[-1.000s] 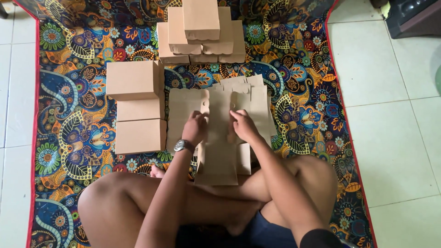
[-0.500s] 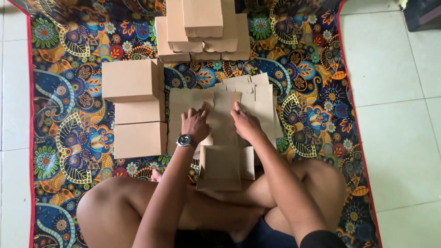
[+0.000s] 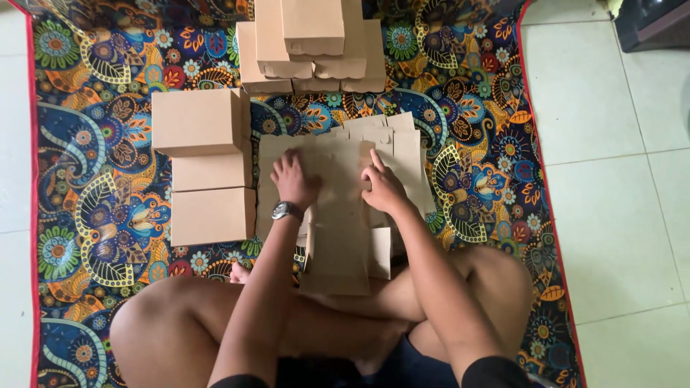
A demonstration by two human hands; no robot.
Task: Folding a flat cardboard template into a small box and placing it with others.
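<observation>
A flat brown cardboard box blank lies on a stack of similar blanks on the patterned mat in front of my crossed legs. My left hand, with a wristwatch on the wrist, presses on the blank's left part, fingers spread. On the blank's right part rests my right hand, fingers pressing down near its fold. The blank's near end reaches over my shins.
Folded brown boxes are stacked at the left, and another pile of boxes stands at the far edge. The colourful mat with a red border lies on white floor tiles. A dark object sits at top right.
Both hands have slid slightly along the blank, pressing it flatter. The view has shifted a little; the boxes have stayed put.
</observation>
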